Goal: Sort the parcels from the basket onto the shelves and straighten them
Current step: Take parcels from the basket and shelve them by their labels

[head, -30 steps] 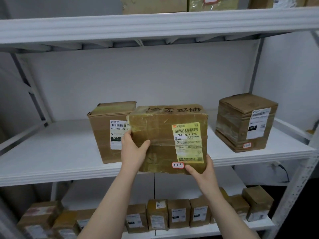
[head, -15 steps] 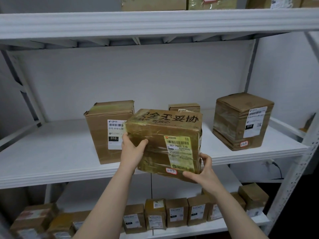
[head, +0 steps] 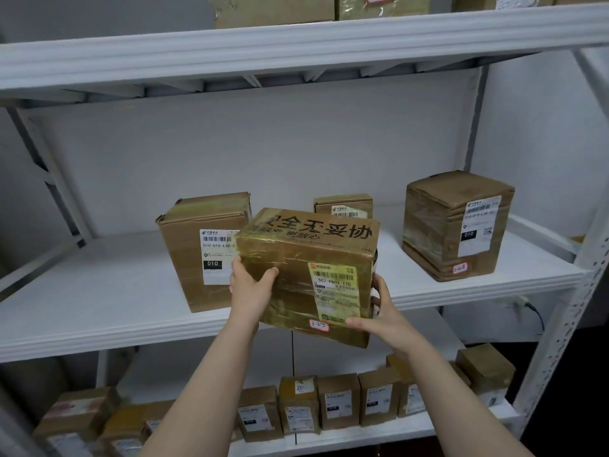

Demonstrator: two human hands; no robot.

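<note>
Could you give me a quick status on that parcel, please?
Left hand, right hand grip the taped parcel, tilted at the middle shelf edge. Not yet down. Small box behind, taller box beside.

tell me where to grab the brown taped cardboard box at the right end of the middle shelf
The brown taped cardboard box stands upright on the white middle shelf, a vertical edge turned forward, bare shelf either side. So probably grip a pair of opposite side walls, reaching in from the open front.
</note>
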